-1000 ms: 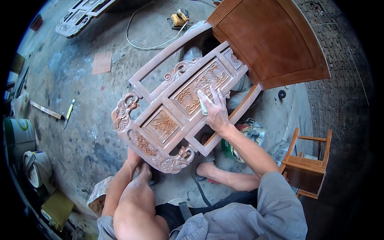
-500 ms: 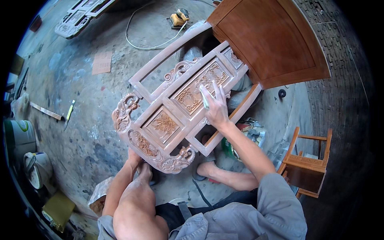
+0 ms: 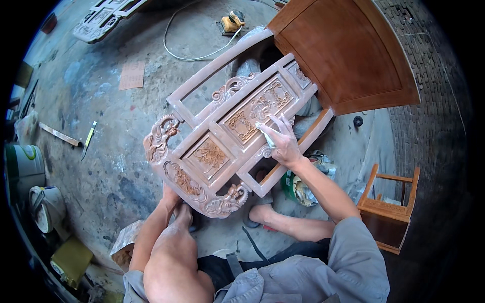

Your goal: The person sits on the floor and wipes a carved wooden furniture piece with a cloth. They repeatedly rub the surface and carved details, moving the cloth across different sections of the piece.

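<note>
A carved wooden furniture panel (image 3: 237,159), coated with pale dust, lies aslant in front of me. It has scrollwork ends and brown floral carvings in recessed fields. My right hand (image 3: 284,146) rests over the lower edge of the long middle field. A folded pale piece of sandpaper (image 3: 268,135) is pinched between its thumb and fingers, pressed to the frame beside the carving; some fingers stretch out. At the panel's near left edge is my left hand (image 3: 171,196). Its fingers are hidden behind the wood, so I cannot see their grip.
A brown wooden panel (image 3: 348,55) stands at the far right end. Beyond lies a yellow power sander (image 3: 232,22) with its cord. A small wooden stool (image 3: 389,207) is at right; a white bucket (image 3: 48,208) and a knife (image 3: 89,139) are at left.
My right hand has slid down and to the right, off the carved field toward the frame's lower edge, with the sandpaper. My left hand stays at the panel's edge. The view has shifted slightly.
</note>
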Motion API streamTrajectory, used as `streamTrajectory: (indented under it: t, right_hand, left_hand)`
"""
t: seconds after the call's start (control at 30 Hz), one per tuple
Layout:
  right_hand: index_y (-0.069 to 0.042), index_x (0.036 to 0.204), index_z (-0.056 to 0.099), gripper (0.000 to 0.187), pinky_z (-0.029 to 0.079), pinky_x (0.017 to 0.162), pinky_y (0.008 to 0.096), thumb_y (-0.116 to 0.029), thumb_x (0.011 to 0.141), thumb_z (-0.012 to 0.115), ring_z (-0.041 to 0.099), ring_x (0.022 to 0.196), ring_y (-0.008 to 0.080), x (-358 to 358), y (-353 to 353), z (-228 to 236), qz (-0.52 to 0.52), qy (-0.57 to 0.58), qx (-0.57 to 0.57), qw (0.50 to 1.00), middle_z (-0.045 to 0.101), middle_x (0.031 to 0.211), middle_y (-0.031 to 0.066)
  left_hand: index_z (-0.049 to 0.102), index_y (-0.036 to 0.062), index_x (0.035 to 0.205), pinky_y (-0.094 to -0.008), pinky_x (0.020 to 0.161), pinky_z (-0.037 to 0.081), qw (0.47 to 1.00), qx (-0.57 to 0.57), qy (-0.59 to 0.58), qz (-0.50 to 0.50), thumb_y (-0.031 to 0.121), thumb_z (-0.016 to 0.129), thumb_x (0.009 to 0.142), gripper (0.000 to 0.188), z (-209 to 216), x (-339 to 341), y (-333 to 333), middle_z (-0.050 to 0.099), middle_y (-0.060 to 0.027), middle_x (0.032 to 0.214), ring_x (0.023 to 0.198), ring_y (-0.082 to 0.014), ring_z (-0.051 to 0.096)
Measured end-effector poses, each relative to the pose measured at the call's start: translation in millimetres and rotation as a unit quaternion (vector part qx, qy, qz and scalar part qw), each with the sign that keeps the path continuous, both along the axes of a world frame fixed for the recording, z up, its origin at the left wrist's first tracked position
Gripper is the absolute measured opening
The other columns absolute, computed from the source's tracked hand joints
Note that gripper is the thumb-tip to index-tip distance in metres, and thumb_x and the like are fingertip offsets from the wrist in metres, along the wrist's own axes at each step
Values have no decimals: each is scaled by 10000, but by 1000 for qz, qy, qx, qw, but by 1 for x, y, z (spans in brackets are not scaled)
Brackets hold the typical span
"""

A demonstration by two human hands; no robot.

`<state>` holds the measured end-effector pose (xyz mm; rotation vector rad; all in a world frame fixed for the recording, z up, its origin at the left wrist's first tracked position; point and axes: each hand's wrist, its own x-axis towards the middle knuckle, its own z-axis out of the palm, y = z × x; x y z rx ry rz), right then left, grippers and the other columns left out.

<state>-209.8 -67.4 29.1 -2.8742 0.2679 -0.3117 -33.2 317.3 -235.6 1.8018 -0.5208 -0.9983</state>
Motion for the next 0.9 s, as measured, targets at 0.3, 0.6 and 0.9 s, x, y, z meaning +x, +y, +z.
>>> streamTrajectory:
  t: [0.3,0.6,0.9]
  right_hand:
    - [-60,1442,619,571,285,1261,594,-66,872,602,493,1439,454,2,25,-14,-63,-1,-20,998,690,1363,184]
    - [-29,1448,588,581,291,1242,638,-28,867,606,482,1428,495,20,41,-25,-92,-30,-34,995,712,1303,216]
    - [-34,1421,624,594,292,1260,601,2,829,585,526,1420,432,26,8,-16,-17,-31,-5,999,706,1318,211]
  left_hand:
    - [622,27,1391,-465,1091,469,997,44,-37,-48,319,733,935,553,3,-3,-6,660,-208,1369,1250,-399,610]
    - [545,37,1492,-417,1153,454,995,39,-51,-77,205,701,1011,532,-13,2,3,616,-126,1445,1301,-264,579]
    - [555,27,1479,-423,1145,455,995,45,-28,-89,203,699,1012,519,23,7,-10,622,-144,1429,1296,-282,583]
